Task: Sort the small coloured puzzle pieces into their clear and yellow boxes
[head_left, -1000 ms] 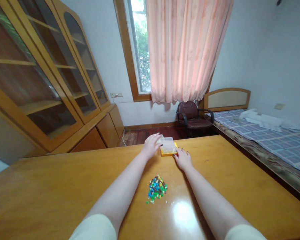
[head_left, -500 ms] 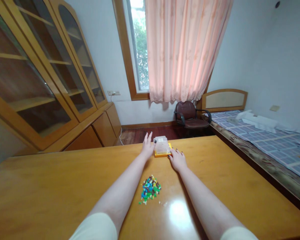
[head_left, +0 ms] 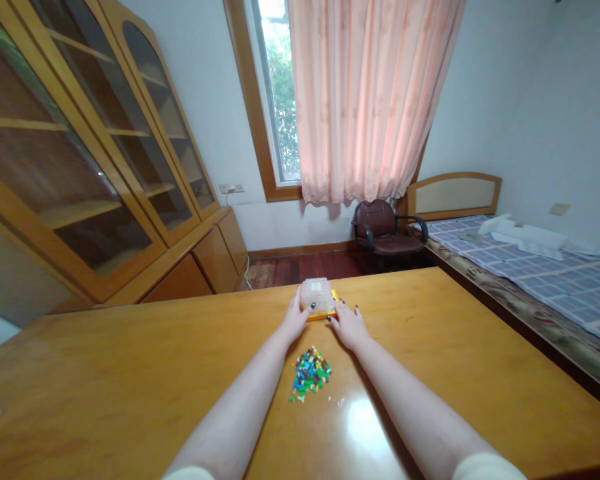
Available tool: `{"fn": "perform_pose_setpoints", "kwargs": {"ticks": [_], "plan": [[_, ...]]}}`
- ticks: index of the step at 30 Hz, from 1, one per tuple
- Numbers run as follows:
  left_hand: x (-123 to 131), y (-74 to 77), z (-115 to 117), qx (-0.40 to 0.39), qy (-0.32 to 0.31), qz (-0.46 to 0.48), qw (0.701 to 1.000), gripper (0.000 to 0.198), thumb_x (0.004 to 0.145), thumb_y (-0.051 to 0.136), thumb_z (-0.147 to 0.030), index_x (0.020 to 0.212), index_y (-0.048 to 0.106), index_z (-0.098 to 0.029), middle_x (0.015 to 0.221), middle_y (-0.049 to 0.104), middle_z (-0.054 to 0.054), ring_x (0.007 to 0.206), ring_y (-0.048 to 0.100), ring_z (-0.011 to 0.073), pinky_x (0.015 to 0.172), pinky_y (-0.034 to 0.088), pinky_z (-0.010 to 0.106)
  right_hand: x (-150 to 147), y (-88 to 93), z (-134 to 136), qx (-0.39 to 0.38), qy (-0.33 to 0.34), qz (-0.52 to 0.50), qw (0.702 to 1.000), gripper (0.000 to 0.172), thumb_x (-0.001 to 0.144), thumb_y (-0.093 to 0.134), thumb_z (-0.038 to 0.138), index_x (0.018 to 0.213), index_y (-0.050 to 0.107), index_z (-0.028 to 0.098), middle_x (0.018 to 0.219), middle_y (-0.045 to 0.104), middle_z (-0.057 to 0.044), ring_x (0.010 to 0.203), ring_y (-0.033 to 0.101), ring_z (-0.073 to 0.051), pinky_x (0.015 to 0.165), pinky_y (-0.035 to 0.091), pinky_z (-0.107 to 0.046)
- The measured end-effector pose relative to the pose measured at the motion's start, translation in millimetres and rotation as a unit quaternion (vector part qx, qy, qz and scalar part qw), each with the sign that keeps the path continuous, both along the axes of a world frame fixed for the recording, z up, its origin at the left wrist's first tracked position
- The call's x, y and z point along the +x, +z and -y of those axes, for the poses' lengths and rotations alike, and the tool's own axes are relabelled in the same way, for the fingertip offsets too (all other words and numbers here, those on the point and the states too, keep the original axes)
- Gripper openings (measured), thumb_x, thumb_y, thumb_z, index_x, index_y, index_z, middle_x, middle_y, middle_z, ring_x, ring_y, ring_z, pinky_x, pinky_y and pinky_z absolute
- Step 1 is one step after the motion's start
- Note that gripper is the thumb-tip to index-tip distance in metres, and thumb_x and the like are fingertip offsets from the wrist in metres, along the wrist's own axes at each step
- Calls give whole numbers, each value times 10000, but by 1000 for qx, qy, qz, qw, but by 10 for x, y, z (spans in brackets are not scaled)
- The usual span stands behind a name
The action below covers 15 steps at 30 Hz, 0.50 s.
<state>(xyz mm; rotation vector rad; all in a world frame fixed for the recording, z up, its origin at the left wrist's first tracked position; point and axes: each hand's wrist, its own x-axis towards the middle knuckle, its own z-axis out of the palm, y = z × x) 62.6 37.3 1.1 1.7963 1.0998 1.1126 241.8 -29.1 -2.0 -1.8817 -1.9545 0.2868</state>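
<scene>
Clear box: rectangular transparent plastic container (head_left: 316, 297) with a small whitish patch on its upper face, near the far edge of the brown glossy wooden table (head_left: 130, 373), between the two hands.
Yellow piece: flat yellow-orange item (head_left: 322, 316), partly beneath the clear box; its near edge and a strip on the right show.
Left hand: bare, dark-nailed hand (head_left: 294, 321) at the left side of the clear box, thumb over its near left part, other fingers along that side; touching it, but whether the grip is firm I cannot tell.
Right hand: bare, dark-nailed hand (head_left: 351, 325) at the near right corner of the yellow piece; grip released, fingers spread and low.
Brick heap: loose pile of small blue, green, yellow, brown and white plastic pieces (head_left: 311, 373), on the table between the forearms, nearer than the clear box and apart from it.
White bits: few tiny pale pieces (head_left: 336, 401), just right of the heap's near end.
Beyond table: maroon armchair with black arms (head_left: 387, 230), far side, below a pink patterned curtain (head_left: 365, 100).
Right side: bed with blue-grey checked cover (head_left: 525, 267).
</scene>
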Motion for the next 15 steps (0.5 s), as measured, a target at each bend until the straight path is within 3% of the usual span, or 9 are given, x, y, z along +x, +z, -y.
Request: {"fn": "perform_pose_setpoints", "kwargs": {"ticks": [7,15], "plan": [[-196,18,201,32,60,-32,997,807,711,622,-215,1413,224,-202,1409,367,121,1313,321,243,1095,248,409,-376,-5,-2,-20,-17,-21,999,561,900,338,435,1404,241,210,1434,330,-125,1336,262,-234,1064,79,-555],[-531,-189,46,37,96,-13,995,744,729,625,-247,1387,282,-203,1401,384,128,1278,382,239,1080,279,421,-430,-10,-111,-28,53,-12,998,531,894,360,430,1387,278,249,1448,311,-89,1338,266,-211,1073,57,-555]]}}
